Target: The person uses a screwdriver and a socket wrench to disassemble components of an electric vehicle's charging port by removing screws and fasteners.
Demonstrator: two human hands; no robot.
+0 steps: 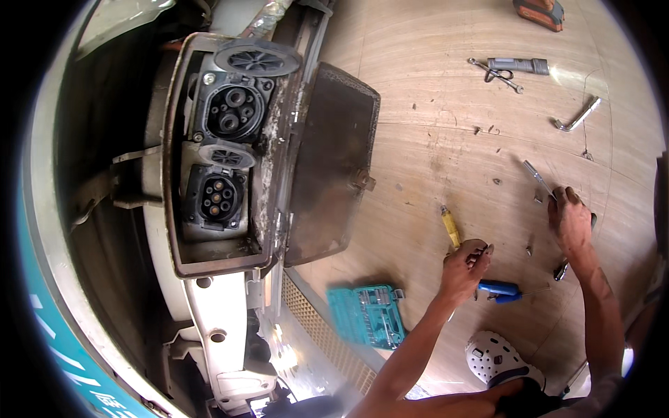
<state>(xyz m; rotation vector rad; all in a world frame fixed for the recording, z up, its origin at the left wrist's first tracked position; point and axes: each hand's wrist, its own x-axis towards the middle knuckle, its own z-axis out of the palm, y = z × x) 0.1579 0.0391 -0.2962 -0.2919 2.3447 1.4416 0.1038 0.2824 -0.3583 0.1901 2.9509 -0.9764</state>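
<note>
My left hand [465, 270] is over the floor with its fingers curled together; a small dark thing shows at the fingertips, too small to name. Just beyond it lies a yellow-handled tool [450, 226], and on its near side are blue-handled screwdrivers [499, 287]. Further right, my right hand [571, 221] has its fingers closed at the near end of a tool with a silver shaft [535, 174]. The shaft points away to the far left; my palm and fingers hide part of the tool. A small metal piece [528, 251] lies on the floor between my hands.
At left, a vehicle's open compartment holds two round charging sockets [235, 111] with their caps raised; its brown door [334, 164] hangs out over the floor. A teal socket set case [376, 317], a lit flashlight [519, 65], wrenches [496, 75] and an L-shaped wrench [578, 115] lie about.
</note>
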